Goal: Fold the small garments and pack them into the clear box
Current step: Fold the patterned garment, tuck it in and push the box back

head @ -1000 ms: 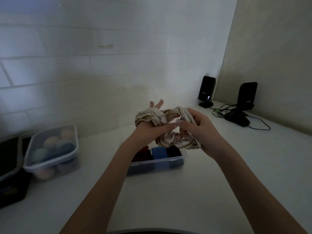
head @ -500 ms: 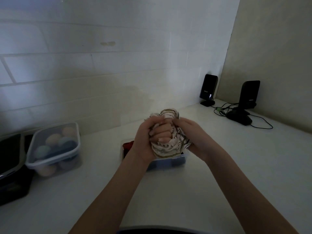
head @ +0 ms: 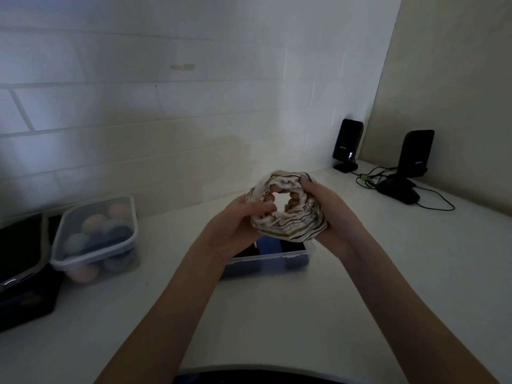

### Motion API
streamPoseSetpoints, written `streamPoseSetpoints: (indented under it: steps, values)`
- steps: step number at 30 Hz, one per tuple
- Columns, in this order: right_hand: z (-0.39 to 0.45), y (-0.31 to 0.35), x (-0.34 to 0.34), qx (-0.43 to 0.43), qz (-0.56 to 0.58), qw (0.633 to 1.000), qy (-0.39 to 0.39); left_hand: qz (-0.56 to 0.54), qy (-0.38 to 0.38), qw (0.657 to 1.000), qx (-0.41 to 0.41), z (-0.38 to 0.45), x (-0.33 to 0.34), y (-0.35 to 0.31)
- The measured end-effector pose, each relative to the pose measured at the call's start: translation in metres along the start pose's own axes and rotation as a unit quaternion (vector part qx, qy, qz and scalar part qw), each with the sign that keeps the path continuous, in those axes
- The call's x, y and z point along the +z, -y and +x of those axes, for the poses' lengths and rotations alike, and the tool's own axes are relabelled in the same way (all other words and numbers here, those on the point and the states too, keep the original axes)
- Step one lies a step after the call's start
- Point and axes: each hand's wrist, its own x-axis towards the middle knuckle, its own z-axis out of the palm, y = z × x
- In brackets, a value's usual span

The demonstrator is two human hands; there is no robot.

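A cream garment with dark and olive stripes [head: 291,227] is bunched into a ring between both hands, held above the clear box [head: 266,259]. My left hand [head: 235,231] grips its left side, fingers curled into the middle opening. My right hand [head: 332,209] grips its right side, thumb on top. The box sits on the white counter right below the hands; a blue rolled garment [head: 268,245] and dark ones show inside it. Most of the box's far part is hidden by my hands and the striped garment.
A second clear lidded box [head: 97,236] holding several rolled pastel garments stands at the left, beside a black container [head: 22,267]. Two black speakers [head: 347,145] [head: 414,153] with cables [head: 371,178] sit in the back right corner. A tiled wall runs behind the counter.
The striped garment went from a loose twist stretched between my hands to a tight ball, and now its cuff is opened into a ring. Both hands stayed above the box.
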Motion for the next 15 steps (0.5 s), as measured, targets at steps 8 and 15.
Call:
streamPoseSetpoints:
  steps: [8, 15]
  values:
    - [0.008, -0.01, -0.008, -0.026, 0.016, 0.997, -0.076, 0.048, -0.137, 0.989, 0.036, -0.007, 0.0, -0.008]
    - [0.012, -0.009, -0.013, -0.113, -0.288, 0.941, -0.139, 0.285, -0.178, 0.94, 0.052, -0.015, -0.006, -0.009]
